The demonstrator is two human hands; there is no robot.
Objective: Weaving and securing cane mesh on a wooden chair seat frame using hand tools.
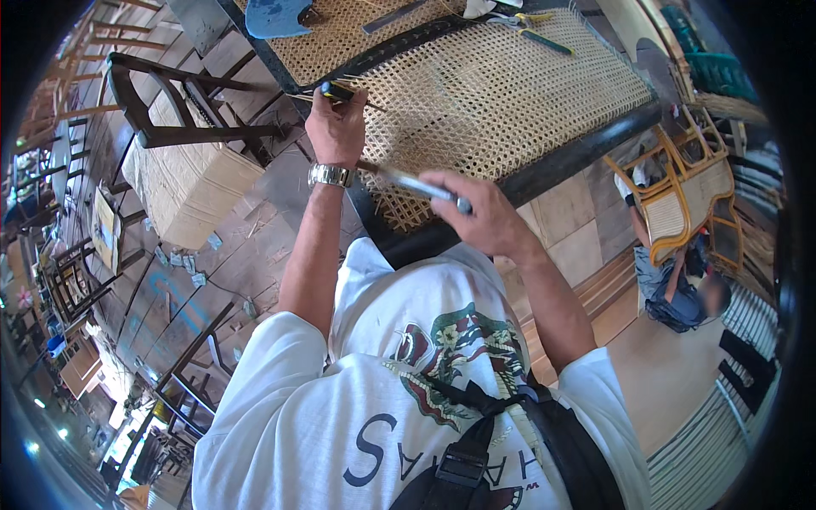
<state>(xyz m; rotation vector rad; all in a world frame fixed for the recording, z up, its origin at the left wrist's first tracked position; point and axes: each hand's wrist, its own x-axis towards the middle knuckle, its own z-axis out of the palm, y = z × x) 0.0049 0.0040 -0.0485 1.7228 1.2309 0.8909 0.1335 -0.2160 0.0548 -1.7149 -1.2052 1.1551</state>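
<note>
My left hand (335, 127), with a metal watch at its wrist, is closed round a yellow-and-black tool handle (337, 91) at the near left corner of a dark wooden frame (552, 157). The lower part of that tool is hidden by my fingers. Woven cane (527, 85) fills the frame, with loose strand ends along its left edge. My right hand (480, 212) grips a silver bar-shaped tool (416, 184) with a brown far part, held over the near edge of the cane. Motion smears this tool, so its kind is unclear.
Pliers (544, 41) with green-and-yellow handles, a metal ruler (393, 16) and a blue piece (276, 17) lie on the cane. At left, a dark chair frame (191, 136) stands by a cardboard box (191, 183). A person (676, 289) sits at right beside a cane chair (667, 217).
</note>
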